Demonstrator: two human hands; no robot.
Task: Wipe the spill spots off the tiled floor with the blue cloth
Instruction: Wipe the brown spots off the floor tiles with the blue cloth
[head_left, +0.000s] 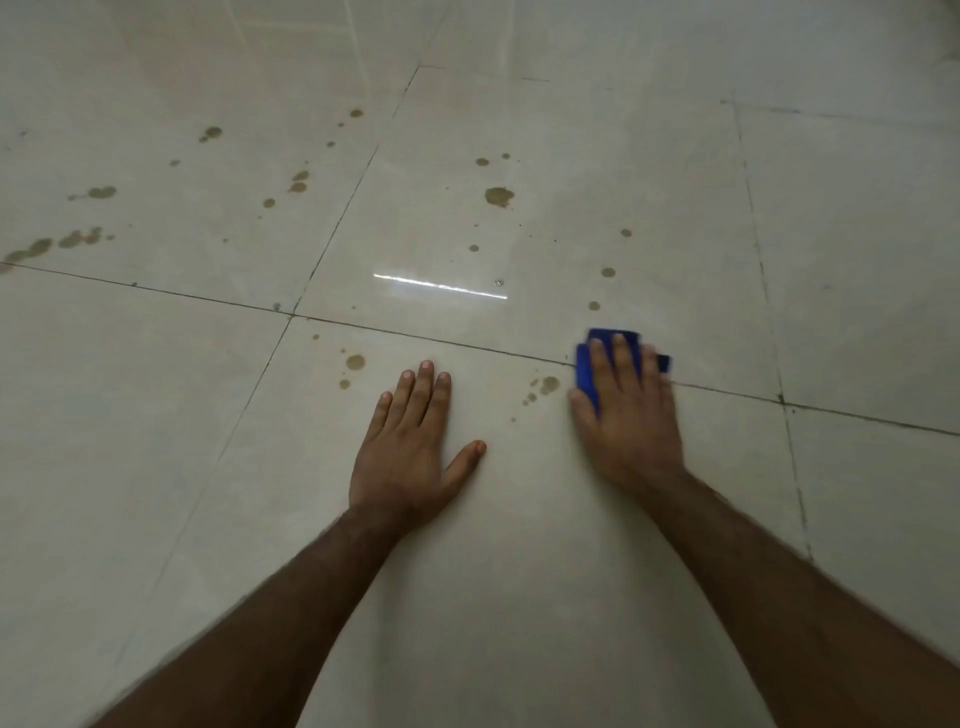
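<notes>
Pressing the blue cloth (586, 371) flat against the tiled floor (519, 519), the right hand (631, 415) lies right of centre in the frame, its fingers spread over the folded pad instead of pinching it; the cloth shows only as a blue edge past the fingertips and along the thumb side, straddling a grout line (467, 345). The left hand (410, 447) rests palm down and splayed near the middle of the frame, holding nothing, apparently as a prop for the person's weight.

Just left of the cloth sits a cluster of brown spots (543, 389), near it but untouched. A second small group (353, 366) lies beyond the left hand's fingertips, more dots (602, 288) trail above the cloth, a large blot (498, 196) sits in the upper middle, and streaked patches (62, 241) spread along the left edge. Most of the job looks undone.

The likely trouble is smearing: a flat, open-handed hold gives little control, so the cloth could slide out or bunch under the palm, dragging liquid into the grout. The glossy tile, which carries a bright reflected streak (441, 286), may be slick once wet, so the bracing hand could slip if the person leans toward the far spots.
</notes>
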